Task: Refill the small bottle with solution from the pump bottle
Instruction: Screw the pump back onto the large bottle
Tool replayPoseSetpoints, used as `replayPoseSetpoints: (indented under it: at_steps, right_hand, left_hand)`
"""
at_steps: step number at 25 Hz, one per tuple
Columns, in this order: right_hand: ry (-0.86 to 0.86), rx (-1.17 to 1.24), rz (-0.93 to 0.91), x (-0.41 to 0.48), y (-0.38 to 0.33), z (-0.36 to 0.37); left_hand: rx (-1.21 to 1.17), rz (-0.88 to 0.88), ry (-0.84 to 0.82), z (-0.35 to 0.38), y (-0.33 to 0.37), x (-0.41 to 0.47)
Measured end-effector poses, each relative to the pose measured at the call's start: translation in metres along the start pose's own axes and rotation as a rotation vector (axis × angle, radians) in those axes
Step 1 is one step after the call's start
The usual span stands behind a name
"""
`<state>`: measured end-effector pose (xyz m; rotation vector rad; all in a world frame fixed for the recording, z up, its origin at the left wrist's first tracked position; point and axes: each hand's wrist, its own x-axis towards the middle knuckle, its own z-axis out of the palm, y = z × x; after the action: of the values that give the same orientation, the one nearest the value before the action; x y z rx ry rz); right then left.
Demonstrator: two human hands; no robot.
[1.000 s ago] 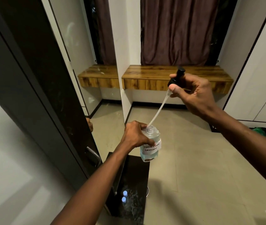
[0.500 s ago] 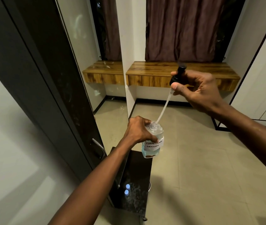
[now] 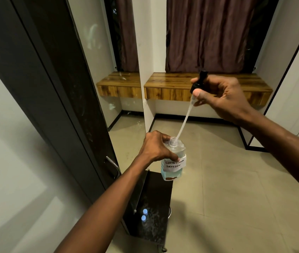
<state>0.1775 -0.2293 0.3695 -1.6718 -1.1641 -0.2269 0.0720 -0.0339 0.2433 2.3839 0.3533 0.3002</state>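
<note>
Left hand (image 3: 156, 148) wraps pump bottle (image 3: 174, 159) — right hand (image 3: 221, 95) fingers pinch pump head (image 3: 199, 83) aloft

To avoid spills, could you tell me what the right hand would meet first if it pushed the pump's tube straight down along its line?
The right hand would likely meet the pump bottle's open neck, held by the left hand.

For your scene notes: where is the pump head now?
Head view, upper right: the right hand holds the pump head above the pump bottle.
</note>
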Motion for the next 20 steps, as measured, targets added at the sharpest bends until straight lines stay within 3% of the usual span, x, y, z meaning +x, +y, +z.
replayPoseSetpoints:
  at_steps: [3, 6, 9, 12, 14, 20]
  right_hand:
    - [-0.067, -0.021, 0.036, -0.005, 0.004, 0.008]
    - [-0.264, -0.131, 0.122, -0.012, 0.008, 0.019]
    - [-0.386, 0.035, 0.296, -0.024, 0.012, 0.037]
    - [-0.456, 0.076, 0.335, -0.030, 0.011, 0.045]
    - [-0.410, 0.004, 0.321, -0.032, 0.007, 0.046]
    - [-0.063, -0.296, 0.345, -0.041, 0.003, 0.065]
  left_hand:
    - [-0.023, 0.016, 0.004, -0.005, 0.005, -0.002]
    - [-0.055, 0.058, -0.001, -0.011, 0.014, -0.007]
    - [-0.113, 0.077, -0.006, -0.020, 0.021, -0.011]
    - [-0.170, 0.059, 0.007, -0.031, 0.027, -0.014]
    - [-0.189, 0.048, 0.032, -0.035, 0.029, -0.015]
    - [-0.058, 0.026, 0.121, -0.028, 0.031, -0.019]
